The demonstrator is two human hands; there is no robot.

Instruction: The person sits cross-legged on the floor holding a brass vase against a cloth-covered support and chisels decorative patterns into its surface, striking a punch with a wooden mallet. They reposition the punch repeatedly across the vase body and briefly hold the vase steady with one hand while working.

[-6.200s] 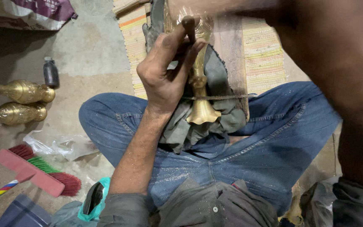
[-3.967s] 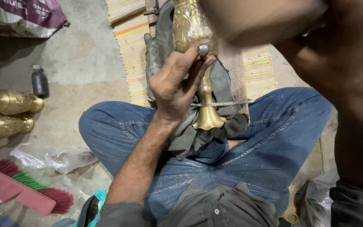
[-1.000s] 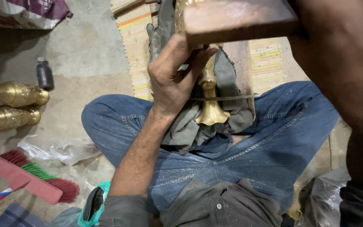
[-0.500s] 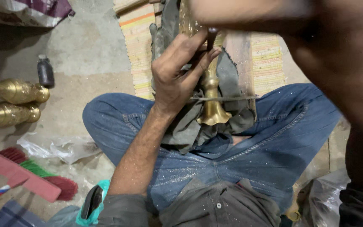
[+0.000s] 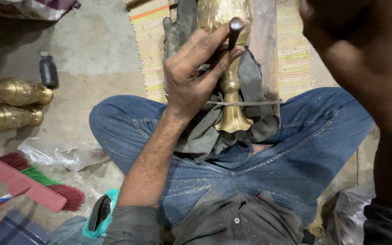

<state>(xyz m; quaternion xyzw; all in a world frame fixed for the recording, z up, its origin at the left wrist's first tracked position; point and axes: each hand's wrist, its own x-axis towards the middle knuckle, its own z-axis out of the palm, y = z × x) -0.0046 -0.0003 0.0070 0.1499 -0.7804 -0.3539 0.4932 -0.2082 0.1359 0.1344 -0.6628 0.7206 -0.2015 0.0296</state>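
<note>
Left hand (image 5: pixel 191 75) is gripping a dark metal punch (image 5: pixel 233 31) on the engraved brass vase (image 5: pixel 229 81) upper centre; right hand's blurry, can't tell. Punch could be skidding off that curved brass, I'd guess.

from my remote seat i see the person's blue denim jeans (image 5: pixel 268 168), faded along the thighs and dusted all over with fine glittering specks. above the waist sits a grey button-front shirt (image 5: pixel 237 222), its cloth speckled too, with one small round button showing near the middle. the grey shirt sleeve (image 5: pixel 134 224) on the left arm is pushed up to the elbow, leaving the forearm and left hand (image 5: pixel 193 75) bare, no ring or watch. a dark grey sleeve edge (image 5: pixel 386 222) shows on the right arm, blurred and close to the lens.
</note>
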